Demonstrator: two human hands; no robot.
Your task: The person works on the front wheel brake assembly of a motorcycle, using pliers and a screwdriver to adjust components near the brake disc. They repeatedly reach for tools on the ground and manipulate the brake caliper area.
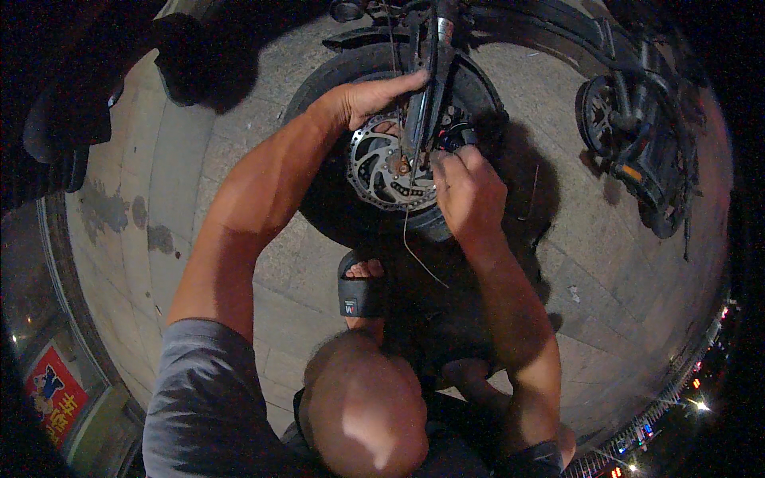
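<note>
In front of me stands a wheel with a black tyre [323, 215] and a drilled metal brake disc [364, 185], below a dark fork leg [423, 113]. My left hand [379, 98] lies against the fork from the left, thumb extended along it, with its other fingers partly hidden behind the fork and disc. My right hand [472, 185] is at the disc's right edge, fingertips bent in beside a dark brake caliper [457, 136]; whether they pinch something is hidden. A thin bare cable [415, 254] hangs from the fork's lower end over the tyre towards the ground.
A thin bent rod [532, 194] lies on the paving right of the wheel. Further right stands part of another wheeled vehicle with a pedal and orange reflector [629, 173]. My sandalled foot [362, 287] is just below the wheel. Dark shapes stand at the upper left.
</note>
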